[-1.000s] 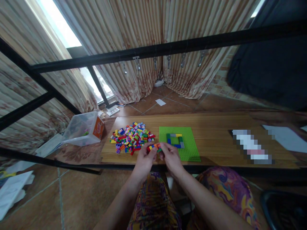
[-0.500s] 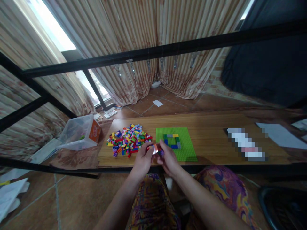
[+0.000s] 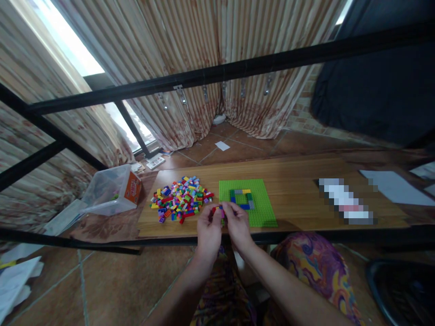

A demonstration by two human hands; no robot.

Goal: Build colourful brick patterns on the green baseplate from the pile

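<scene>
Green baseplate carries a brick outline; loose pieces remain. Left hand and right hand pinch small bricks.

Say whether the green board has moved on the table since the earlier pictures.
No. The green board keeps its place against the wooden table; the two shift together in the picture.

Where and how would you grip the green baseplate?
Probably the right edge of the green baseplate, coming from the right: it lies flat, the brick ring sits inward of that edge, and the right hand hides the near-left part.
</scene>
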